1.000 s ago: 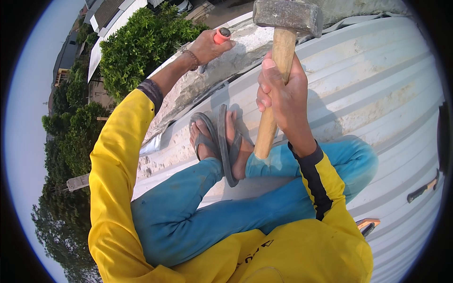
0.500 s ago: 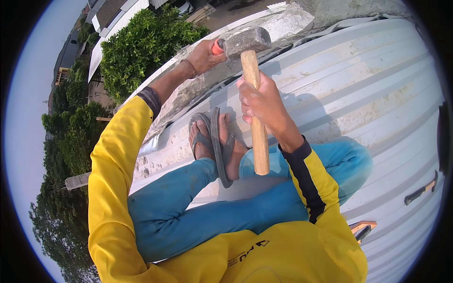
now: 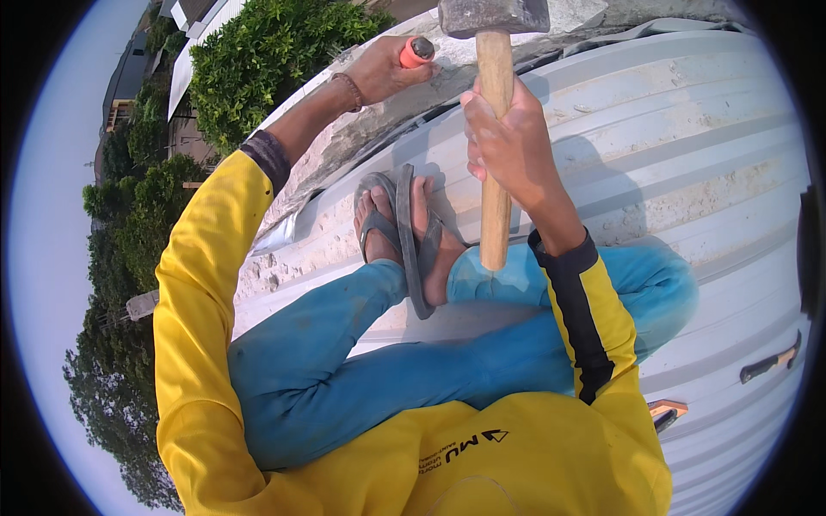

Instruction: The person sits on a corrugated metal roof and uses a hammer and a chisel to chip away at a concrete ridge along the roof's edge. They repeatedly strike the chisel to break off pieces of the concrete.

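Note:
My left hand (image 3: 379, 72) is closed around the red-orange grip of a chisel (image 3: 416, 53), whose dark metal butt end points up. The rest of the chisel is hidden by the hand. It is held over the rough concrete ledge (image 3: 348, 142) along the roof's edge. My right hand (image 3: 514, 142) wraps the upper part of a club hammer's pale wooden handle (image 3: 495, 228). The heavy grey hammer head (image 3: 495, 17) is up and to the right of the chisel, apart from it, partly cut off by the picture's top edge.
Ribbed light metal roofing (image 3: 688, 163), dusted with debris, lies under me. My sandalled feet (image 3: 404, 232) are close to the ledge. To the right lie a dark-handled tool (image 3: 770, 359) and an orange-and-black tool (image 3: 667, 413). Trees (image 3: 258, 64) stand below, beyond the ledge.
The club hammer has moved up and right, away from the chisel's butt end, where its head was. The chisel's end now shows more, tipped toward the view.

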A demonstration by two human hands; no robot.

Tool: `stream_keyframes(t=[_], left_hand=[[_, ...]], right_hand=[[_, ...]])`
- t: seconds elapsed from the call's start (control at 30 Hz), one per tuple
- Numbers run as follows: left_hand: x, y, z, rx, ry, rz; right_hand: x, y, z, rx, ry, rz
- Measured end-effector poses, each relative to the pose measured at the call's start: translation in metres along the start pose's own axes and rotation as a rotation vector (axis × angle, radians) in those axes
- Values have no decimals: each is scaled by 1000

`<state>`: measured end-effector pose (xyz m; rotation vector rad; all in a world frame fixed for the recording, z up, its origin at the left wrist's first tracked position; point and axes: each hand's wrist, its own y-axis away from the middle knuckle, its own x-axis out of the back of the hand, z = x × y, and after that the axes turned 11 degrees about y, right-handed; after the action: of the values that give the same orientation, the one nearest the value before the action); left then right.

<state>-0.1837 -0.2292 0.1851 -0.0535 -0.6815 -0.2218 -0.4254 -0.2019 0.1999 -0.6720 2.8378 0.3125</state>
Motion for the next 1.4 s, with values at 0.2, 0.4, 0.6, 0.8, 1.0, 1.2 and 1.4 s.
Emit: stream_keyframes(t=[0.2, 0.4, 0.6, 0.8, 1.0, 1.2, 1.4], left_hand=[[11, -7, -21, 33, -28, -38], [3, -7, -23, -80, -144, -4], [11, 8, 4, 7, -62, -80], [11, -1, -21, 29, 6, -62], [2, -6, -17, -129, -218, -37], [2, 13, -26, 52, -28, -64], [10, 4, -32, 49, 23, -77]], right_hand=[[7, 5, -2, -50, -15, -30], [53, 32, -82, 692, -210, 152], [-2, 10, 5, 79, 38, 48], [1, 9, 7, -61, 46, -131], [51, 32, -77, 565, -122, 120], [0, 12, 17, 192, 154, 127], [0, 3, 14, -85, -83, -133]])
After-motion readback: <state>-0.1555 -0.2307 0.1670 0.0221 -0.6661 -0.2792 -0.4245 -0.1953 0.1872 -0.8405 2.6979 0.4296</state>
